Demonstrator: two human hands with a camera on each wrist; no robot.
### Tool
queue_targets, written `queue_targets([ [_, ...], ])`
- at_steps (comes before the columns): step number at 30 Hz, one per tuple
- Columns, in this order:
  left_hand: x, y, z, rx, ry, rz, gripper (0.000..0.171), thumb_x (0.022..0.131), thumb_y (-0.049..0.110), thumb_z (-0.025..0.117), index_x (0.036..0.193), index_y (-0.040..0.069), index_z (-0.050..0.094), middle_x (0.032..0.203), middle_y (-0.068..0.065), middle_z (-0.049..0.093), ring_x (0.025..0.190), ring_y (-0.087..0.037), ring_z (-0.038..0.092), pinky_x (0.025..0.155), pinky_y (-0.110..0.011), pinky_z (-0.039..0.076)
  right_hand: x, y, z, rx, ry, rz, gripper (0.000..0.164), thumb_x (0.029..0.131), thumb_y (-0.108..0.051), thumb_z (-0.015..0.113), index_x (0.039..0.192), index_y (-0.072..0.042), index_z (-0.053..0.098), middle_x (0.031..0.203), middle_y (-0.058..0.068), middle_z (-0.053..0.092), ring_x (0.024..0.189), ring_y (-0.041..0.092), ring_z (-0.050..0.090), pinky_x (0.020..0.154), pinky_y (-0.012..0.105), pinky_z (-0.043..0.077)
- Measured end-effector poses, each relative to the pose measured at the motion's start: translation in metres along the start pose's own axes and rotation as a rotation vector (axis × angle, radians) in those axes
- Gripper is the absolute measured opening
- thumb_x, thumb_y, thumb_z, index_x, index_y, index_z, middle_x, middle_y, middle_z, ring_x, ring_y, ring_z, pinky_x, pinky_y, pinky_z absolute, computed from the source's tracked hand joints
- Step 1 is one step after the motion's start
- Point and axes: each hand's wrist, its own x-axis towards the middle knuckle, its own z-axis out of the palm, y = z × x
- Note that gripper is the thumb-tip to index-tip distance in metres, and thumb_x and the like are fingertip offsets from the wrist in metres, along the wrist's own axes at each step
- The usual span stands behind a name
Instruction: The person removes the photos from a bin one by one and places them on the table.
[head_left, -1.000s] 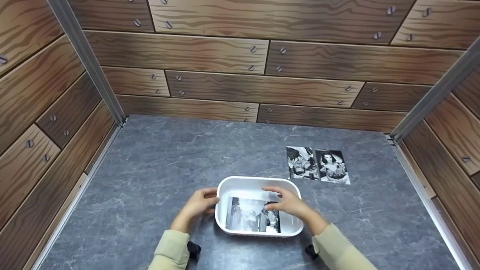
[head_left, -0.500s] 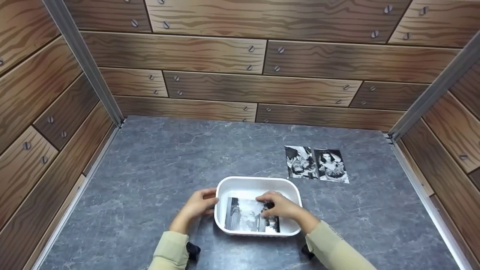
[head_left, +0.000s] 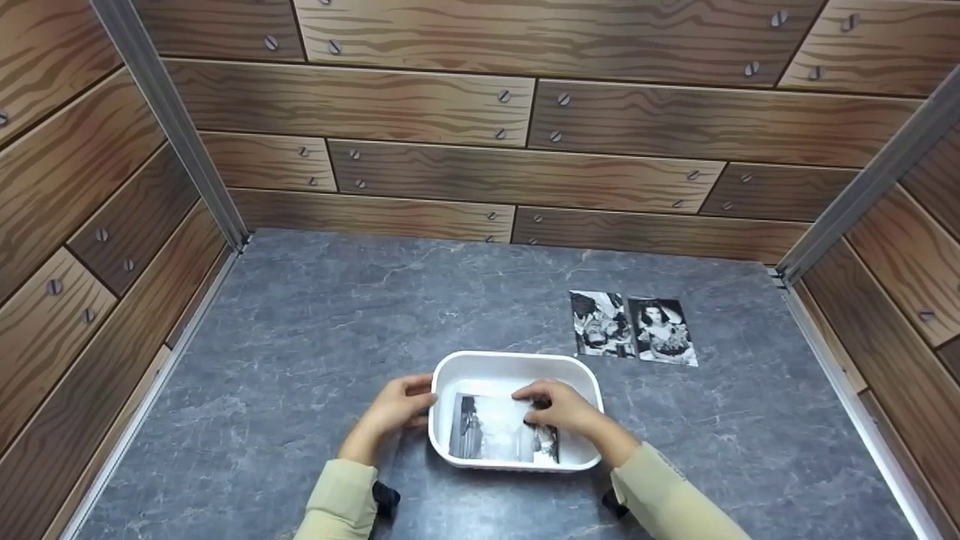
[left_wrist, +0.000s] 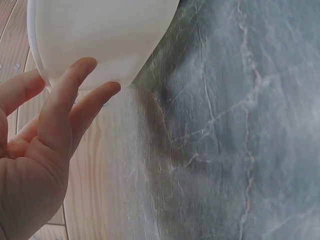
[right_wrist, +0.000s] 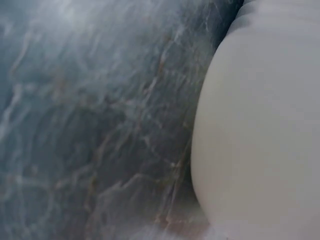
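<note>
A white plastic basin [head_left: 517,360] stands on the table in front of me, with black-and-white photos [head_left: 487,435] lying in its bottom. My left hand [head_left: 394,409] touches the basin's left end from outside; in the left wrist view its fingertips [left_wrist: 112,87] rest along the wall near the rim. Reaching over the right rim, my right hand [head_left: 566,412] pinches the top photo near its far right corner with thumb and fingers. In the right wrist view only the basin's outer wall [right_wrist: 260,125] and the table show, with that hand out of sight.
Two more black-and-white photos, one [head_left: 602,324] on the left and one [head_left: 663,331] on the right, lie side by side behind the basin. The grey marbled table [head_left: 337,315] is enclosed by wood-patterned walls [head_left: 442,112] with metal corner posts [head_left: 180,135].
My right hand has moved left and down onto the photo in the basin, its fingers drawing in. The glare across that photo has shifted. My left hand stays at the basin's end.
</note>
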Motion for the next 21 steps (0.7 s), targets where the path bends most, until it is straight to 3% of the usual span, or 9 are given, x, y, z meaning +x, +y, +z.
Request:
queue_targets([
  [4,0.000,0.001,0.001,0.000,0.004,0.000,0.049,0.093,0.001,0.056,0.137,-0.016,0.040,0.130,-0.035,0.052,0.108,-0.037,0.063,0.084,-0.043,0.060,0.000,0.000,-0.003,0.101,-0.003,0.037,0.035,0.078,-0.006,0.075,0.113,-0.005,0.070,0.106,0.013,0.067,0.092,0.014,0.056,0.084,0.028,0.050],
  [9,0.001,0.000,0.001,-0.002,0.011,-0.016,0.049,0.093,0.001,0.057,0.137,-0.015,0.042,0.131,-0.033,0.053,0.106,-0.032,0.064,0.084,-0.041,0.060,-0.005,0.000,-0.011,0.309,-0.101,0.089,0.049,0.076,-0.001,0.073,0.124,-0.005,0.062,0.115,0.015,0.063,0.094,0.015,0.057,0.085,0.026,0.051],
  [13,0.000,0.000,0.002,0.001,0.009,-0.016,0.049,0.092,0.002,0.057,0.137,-0.014,0.043,0.130,-0.032,0.055,0.105,-0.030,0.064,0.083,-0.041,0.060,-0.009,-0.002,-0.019,0.445,-0.126,0.088,0.053,0.078,0.001,0.070,0.129,0.003,0.055,0.108,0.009,0.063,0.090,0.014,0.059,0.082,0.025,0.054],
  [17,-0.001,0.000,0.001,0.007,0.014,-0.020,0.048,0.093,0.002,0.056,0.136,-0.014,0.043,0.129,-0.032,0.056,0.104,-0.028,0.064,0.083,-0.041,0.060,-0.011,-0.002,-0.033,0.571,-0.027,0.067,0.051,0.079,0.004,0.069,0.128,0.007,0.054,0.104,0.000,0.065,0.087,0.011,0.061,0.077,0.023,0.056],
  [21,0.000,0.001,0.000,0.020,0.017,-0.021,0.047,0.093,0.001,0.056,0.136,-0.014,0.044,0.129,-0.032,0.055,0.105,-0.030,0.064,0.084,-0.041,0.060,-0.014,0.005,-0.059,0.797,0.157,0.059,0.039,0.084,0.010,0.061,0.118,-0.010,0.065,0.102,-0.004,0.065,0.082,0.009,0.062,0.070,0.020,0.056],
])
